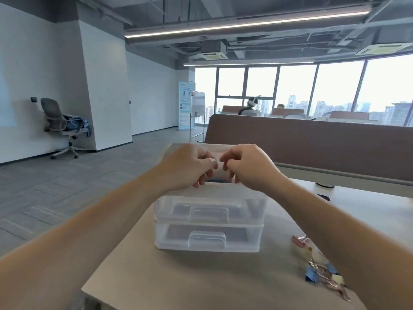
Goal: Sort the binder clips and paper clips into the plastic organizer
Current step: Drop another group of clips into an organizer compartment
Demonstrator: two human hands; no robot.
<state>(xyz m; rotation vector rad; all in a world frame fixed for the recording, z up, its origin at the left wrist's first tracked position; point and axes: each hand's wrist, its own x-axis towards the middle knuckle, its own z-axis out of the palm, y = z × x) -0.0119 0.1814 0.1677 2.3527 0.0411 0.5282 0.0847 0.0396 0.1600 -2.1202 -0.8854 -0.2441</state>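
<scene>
On the table, head view: the plastic organizer [250, 220] stands near the left edge of the table [201, 285]; its two front drawers [207, 237] are closed; its top tray [214, 191] is open upward.
Above the top tray: our left hand [190, 166] and our right hand [248, 168] hang close together over the opening; something dark blue [215, 180] lies in the tray under them, and we cannot say what it is.
Grip: the fingers of both hands are curled, the tips drawn toward the thumbs; whether a clip is pinched between them, we cannot tell.
Binder clips [321, 274]: a loose pile lies on the table to the right of the organizer, partly hidden by our right arm [335, 220]; paper clips we cannot distinguish.
Handling: we judge the clips light, stiff and a little slippery; their wire handles may tangle in the pile, so it is better to pinch one by its coloured body; the organizer also looks light and could slide when a drawer is pulled.
</scene>
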